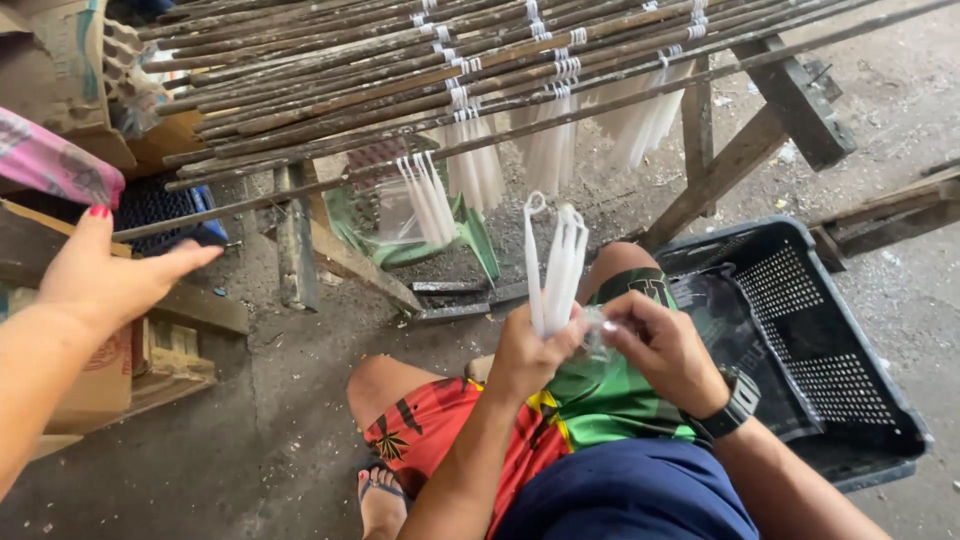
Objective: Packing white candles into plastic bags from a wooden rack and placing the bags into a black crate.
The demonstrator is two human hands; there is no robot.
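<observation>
The seated person's left hand (527, 352) was raised at lap height, fist closed around the lower ends of a bunch of thin white taper candles (556, 268), which stood upright above the knuckles with their looped wicks at the top. The right hand (658, 345), wearing a dark wristwatch (735, 404), was curled in close to the left, fingertips pinched on a scrap of clear film (596, 332) just beside the candle bases; whether this was a wrapper or a bag could not be made out, the view being blurred there. The candles were smooth, waxy and slender, narrowing towards the top.

Below the hands were brightly patterned shorts (560, 410) and a foot in a sandal (381, 494) on the rough, stained concrete floor (270, 420). To the right, touching the person's leg, lay a dark perforated plastic crate (830, 340), lined in part with glossy film.

At the left, another person's hand (110, 278) reached in, open and flat, fingers extended, nails painted red, holding nothing.

Farther off stood a rough timber rack (730, 160) carrying many long, dark wax-crusted rods (400, 70). From these hung further clusters of white candles (560, 140) by their wicks. Worn cardboard boxes (60, 60) were stacked at far left.
</observation>
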